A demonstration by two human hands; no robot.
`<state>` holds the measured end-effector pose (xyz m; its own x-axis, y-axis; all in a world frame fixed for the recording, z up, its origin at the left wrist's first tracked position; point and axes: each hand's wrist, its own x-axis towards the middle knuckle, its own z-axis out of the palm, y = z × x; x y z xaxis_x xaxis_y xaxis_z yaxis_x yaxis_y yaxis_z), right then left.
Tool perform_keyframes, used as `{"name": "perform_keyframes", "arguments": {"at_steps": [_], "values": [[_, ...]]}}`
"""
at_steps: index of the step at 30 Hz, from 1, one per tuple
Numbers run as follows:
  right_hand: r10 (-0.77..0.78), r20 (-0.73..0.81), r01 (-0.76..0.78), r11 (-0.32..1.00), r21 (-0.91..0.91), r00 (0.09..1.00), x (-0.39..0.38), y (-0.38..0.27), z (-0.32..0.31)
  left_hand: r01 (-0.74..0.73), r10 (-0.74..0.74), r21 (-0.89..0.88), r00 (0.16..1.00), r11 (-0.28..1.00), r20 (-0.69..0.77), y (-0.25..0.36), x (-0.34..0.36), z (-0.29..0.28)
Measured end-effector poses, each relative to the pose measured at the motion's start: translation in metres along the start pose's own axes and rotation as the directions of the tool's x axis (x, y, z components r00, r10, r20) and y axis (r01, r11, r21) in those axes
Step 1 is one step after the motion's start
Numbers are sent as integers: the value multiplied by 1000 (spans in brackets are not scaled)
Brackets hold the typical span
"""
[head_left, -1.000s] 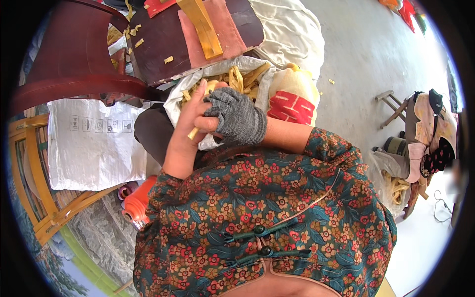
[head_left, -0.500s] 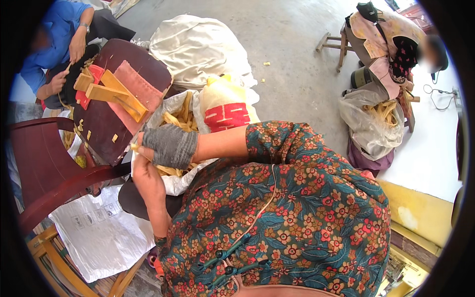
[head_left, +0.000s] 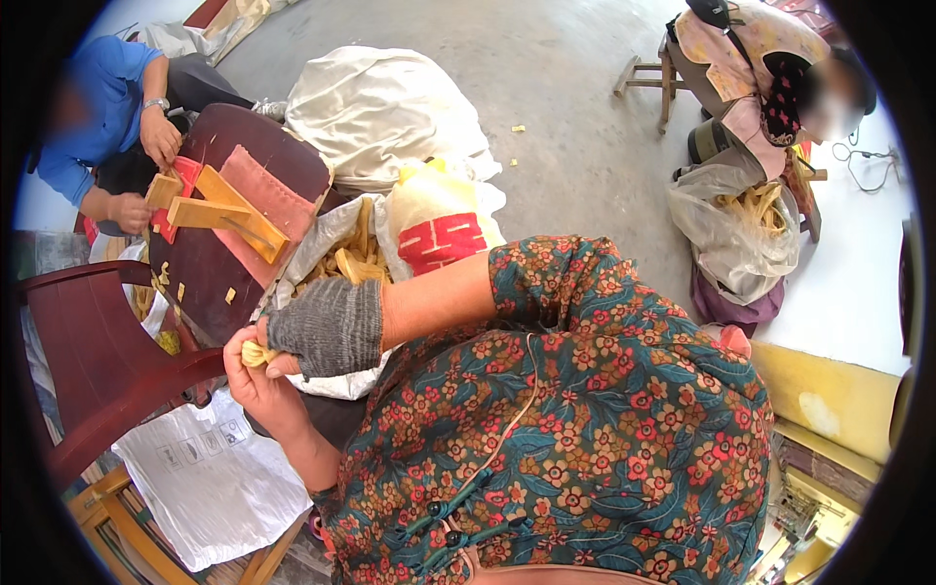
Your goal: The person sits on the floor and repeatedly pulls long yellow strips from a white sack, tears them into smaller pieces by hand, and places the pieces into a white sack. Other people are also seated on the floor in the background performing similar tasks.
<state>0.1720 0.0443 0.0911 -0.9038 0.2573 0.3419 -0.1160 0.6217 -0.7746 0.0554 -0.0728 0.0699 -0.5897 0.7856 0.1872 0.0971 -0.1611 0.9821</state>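
Note:
My left hand (head_left: 255, 382), bare, is closed around a small pale yellow piece (head_left: 254, 353) at the left of the view. My right hand (head_left: 327, 328), in a grey knit glove, grips the same piece from above, its fingers touching my left thumb. Both hands are over my lap, just in front of an open white bag (head_left: 314, 246) holding several yellow strips (head_left: 353, 255). My flowered sleeve and chest fill the lower right.
A dark red board (head_left: 210, 278) carries wooden blocks, where a person in blue (head_left: 107, 93) works. White sacks (head_left: 375, 102) lie behind, one with a red mark (head_left: 441, 239). A red chair (head_left: 93, 351) stands at left; another person sits at top right (head_left: 751, 58).
The view has swung, shifting the board, sacks and chair in the picture and bringing the person in blue into sight. My hands stay closed together on the yellow piece.

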Motion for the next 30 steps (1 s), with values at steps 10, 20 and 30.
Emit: {"name": "perform_keyframes", "arguments": {"at_steps": [10,20,30], "values": [[47,-65,-31,972,235,997,10,23,1,62,-60,-13,990,998,131,9,1,4],[264,-32,-181,741,647,964,3,31,-4,-21,17,-43,997,999,-77,11,6,30],[416,141,-321,404,856,899,-1,55,-24,-142,140,356,990,923,32,15,15,6]]}}
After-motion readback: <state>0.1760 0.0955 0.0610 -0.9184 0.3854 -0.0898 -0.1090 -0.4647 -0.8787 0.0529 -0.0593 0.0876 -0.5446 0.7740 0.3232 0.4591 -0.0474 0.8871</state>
